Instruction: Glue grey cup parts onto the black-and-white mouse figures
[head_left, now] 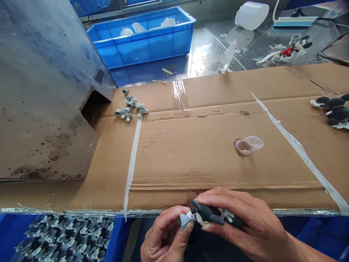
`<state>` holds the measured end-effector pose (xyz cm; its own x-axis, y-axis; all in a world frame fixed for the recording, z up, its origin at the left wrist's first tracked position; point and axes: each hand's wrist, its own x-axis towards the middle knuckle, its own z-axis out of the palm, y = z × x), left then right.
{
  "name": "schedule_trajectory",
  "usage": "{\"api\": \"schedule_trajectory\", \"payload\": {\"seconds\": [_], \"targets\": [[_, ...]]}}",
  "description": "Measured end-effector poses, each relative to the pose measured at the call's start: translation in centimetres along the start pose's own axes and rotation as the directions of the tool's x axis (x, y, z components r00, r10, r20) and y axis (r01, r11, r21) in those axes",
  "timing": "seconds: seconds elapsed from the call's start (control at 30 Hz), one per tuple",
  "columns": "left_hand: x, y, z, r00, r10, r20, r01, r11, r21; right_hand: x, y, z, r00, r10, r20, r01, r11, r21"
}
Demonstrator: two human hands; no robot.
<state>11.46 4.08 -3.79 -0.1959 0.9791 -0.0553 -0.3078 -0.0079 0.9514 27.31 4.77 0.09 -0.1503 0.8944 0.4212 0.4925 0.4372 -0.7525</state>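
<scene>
Black vinyl, or some similar moulded plastic, makes up the small cartoon-mouse figure (209,216) held just beyond the near edge of the cardboard sheet (174,160). The right hand (245,222) curls closed around its body, fingers laid across it, while the left hand (163,236) firmly pinches a grey cone-shaped piece (185,220) at the figure's end between thumb and forefinger. The figure looks light and slightly soft, so I would expect a little give; its thick body offers the surest hold, while the thin ears and limbs seem likelier to bend. One figure is in hand, and about four dark figures (336,112) lie at the sheet's right edge. Roughly fifteen small grey pieces (131,107) sit heaped on the cardboard, though they overlap too much to be sure. One clear plastic cup (248,145) lies on its side, one blue crate (8,236) packed with many figures sits below the near edge, and a second blue crate (141,54) holding plastic bags stands beyond the sheet.
</scene>
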Motion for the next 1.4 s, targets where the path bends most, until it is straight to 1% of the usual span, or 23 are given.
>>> {"api": "schedule_trajectory", "payload": {"seconds": [0.1, 0.2, 0.27, 0.43, 0.53, 1.17, 1.33, 1.4], "targets": [[0.1, -0.2, -0.2, 0.999, 0.029, 0.016, -0.030, 0.999, 0.016, -0.2, 0.1, -0.1, 1.000, 0.002, 0.014, -0.001, 1.000, -0.024], [0.2, -0.6, -0.4, 0.992, 0.119, 0.038, -0.121, 0.991, 0.052, -0.2, 0.1, -0.1, 1.000, -0.005, 0.017, 0.005, 1.000, -0.026], [0.3, -0.8, -0.4, 0.986, 0.159, 0.040, -0.162, 0.985, 0.068, -0.2, 0.1, -0.1, 1.000, -0.006, 0.016, 0.006, 1.000, -0.018], [0.2, -0.7, 0.1, 0.992, 0.126, 0.007, -0.126, 0.992, 0.020, -0.2, 0.2, 0.0, 0.998, 0.008, 0.059, -0.011, 0.999, 0.050], [0.2, -0.5, 0.3, 0.992, 0.127, 0.001, -0.127, 0.992, -0.001, -0.4, 0.3, -0.1, 0.997, 0.025, 0.073, -0.029, 0.998, 0.058], [0.5, -1.5, -0.3, 0.983, 0.178, 0.046, -0.177, 0.984, -0.021, -0.3, 0.3, -0.1, 0.996, 0.049, 0.080, -0.056, 0.995, 0.081], [0.5, -1.6, -0.5, 0.981, 0.183, 0.059, -0.182, 0.983, -0.019, -0.1, 0.3, -0.1, 0.995, 0.040, 0.093, -0.047, 0.996, 0.073], [0.5, -1.7, -0.5, 0.982, 0.180, 0.064, -0.179, 0.984, -0.020, 0.0, 0.2, -0.1, 0.996, 0.029, 0.082, -0.035, 0.997, 0.063]]}}
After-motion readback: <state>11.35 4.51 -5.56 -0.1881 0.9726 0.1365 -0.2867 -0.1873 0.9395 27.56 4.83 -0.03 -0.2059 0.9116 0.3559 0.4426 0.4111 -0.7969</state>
